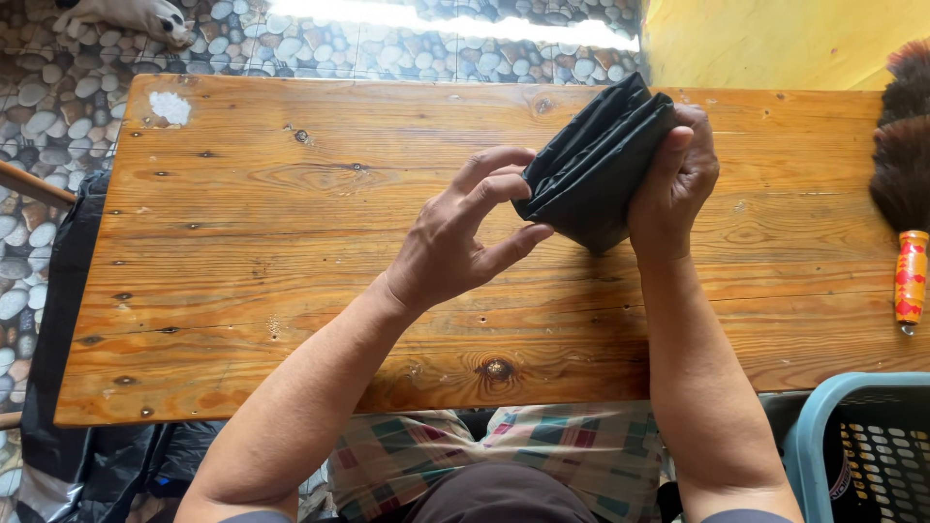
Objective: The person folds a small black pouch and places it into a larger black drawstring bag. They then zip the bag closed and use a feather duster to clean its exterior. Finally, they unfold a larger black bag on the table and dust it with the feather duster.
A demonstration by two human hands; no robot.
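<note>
Both hands [455, 242] [673, 179] grip folded black bag [591, 165]; far edge prob. hidden.

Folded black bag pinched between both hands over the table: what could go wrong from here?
1. The left hand pinches only a corner of the folded black bag, so the layers may spring open.
2. The right hand holds one edge; the slick folds could slip out.
3. The feather duster lies close by and might get bumped.
</note>
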